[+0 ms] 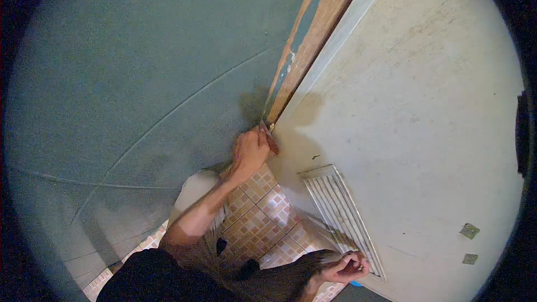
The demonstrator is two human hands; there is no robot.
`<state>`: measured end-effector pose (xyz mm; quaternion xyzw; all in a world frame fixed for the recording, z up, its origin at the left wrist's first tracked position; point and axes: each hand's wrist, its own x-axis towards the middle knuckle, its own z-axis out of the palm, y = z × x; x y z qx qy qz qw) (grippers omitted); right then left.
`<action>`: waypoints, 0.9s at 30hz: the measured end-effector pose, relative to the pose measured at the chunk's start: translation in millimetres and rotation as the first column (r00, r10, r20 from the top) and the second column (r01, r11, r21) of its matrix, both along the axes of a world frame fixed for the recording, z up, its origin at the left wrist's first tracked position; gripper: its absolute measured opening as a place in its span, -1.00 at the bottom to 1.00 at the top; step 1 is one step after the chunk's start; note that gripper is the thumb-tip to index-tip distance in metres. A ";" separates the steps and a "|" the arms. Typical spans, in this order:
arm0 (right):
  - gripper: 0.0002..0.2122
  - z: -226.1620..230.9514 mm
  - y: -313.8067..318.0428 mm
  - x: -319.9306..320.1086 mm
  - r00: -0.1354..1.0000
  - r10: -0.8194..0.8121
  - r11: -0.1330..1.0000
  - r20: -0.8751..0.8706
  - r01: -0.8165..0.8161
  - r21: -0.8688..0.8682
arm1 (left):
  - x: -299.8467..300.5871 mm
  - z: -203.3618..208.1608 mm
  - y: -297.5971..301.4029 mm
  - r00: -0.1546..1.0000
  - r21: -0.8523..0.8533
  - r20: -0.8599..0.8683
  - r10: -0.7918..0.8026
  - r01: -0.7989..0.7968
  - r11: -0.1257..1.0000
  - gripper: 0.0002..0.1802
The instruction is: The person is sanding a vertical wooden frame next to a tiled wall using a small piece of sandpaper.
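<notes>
My left hand (250,150) is closed at the lower part of the wooden door frame (290,85), beside the green wall. From its fingers sticks out a small reddish-brown sheet (272,141), which looks like folded sandpaper and lies against the frame's edge. The wood shows bare patches, with leftover strips of green paint (305,25). Lower right, my right hand (348,267) has its fingers curled in toward the thumb, in front of the door's slatted vent (341,207). Whatever lies inside that grip, if anything, is too small to make out.
A stained off-white door (430,112) fills the right side, with two small metal plates (470,231) low on it. The green wall (140,61) on the left carries long curved scratches. Below me lies a patterned tile floor (260,218); my knee (196,190) is close to the wall.
</notes>
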<state>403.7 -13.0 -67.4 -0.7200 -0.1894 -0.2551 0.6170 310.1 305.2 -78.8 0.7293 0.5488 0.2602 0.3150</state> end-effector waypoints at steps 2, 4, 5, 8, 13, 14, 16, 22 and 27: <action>-0.66 -0.6 1.1 2.8 1.000 0.007 1.000 0.019 -0.007 -0.004 | 4.5 4.6 1.8 0.998 -0.002 0.055 0.022 -0.021 1.000 -0.70; -0.66 -0.7 2.5 1.4 0.999 0.016 1.000 0.037 -0.015 -0.007 | 6.2 0.5 2.9 0.993 -0.005 0.109 0.044 -0.044 0.999 -0.70; -0.64 0.5 3.7 0.0 1.000 0.022 1.000 0.021 -0.022 -0.021 | 8.2 -5.2 3.8 0.997 0.042 0.066 -0.029 0.026 0.999 -0.70; -0.62 1.9 7.1 -0.3 0.999 0.033 0.999 0.020 -0.032 -0.035 | 3.7 -17.0 6.0 0.995 0.021 0.067 -0.071 0.070 0.997 -0.70; -0.62 -5.5 5.9 -2.0 0.999 0.047 0.999 0.002 -0.047 -0.015 | 10.1 -27.7 11.5 0.978 0.015 0.200 0.062 -0.067 0.998 -0.71; -0.62 -6.2 5.6 -2.0 0.999 0.051 0.998 0.010 -0.051 -0.033 | 14.8 -30.1 13.4 0.972 0.014 0.231 0.051 -0.055 0.998 -0.70; -0.63 -7.7 7.6 -1.7 0.998 0.058 0.997 0.019 -0.057 -0.048 | 15.9 -41.9 15.4 0.964 0.016 0.263 0.041 -0.047 0.999 -0.69; -0.67 -3.4 16.0 -8.6 0.997 0.077 0.997 0.009 -0.077 0.006 | 7.8 -40.8 4.2 0.947 -0.146 0.246 -0.204 0.245 0.958 -0.69; -0.66 -13.0 13.7 -7.4 0.982 0.156 0.988 0.102 -0.156 -0.006 | 19.5 -45.0 13.2 0.963 0.027 0.267 -0.029 0.023 0.999 -0.68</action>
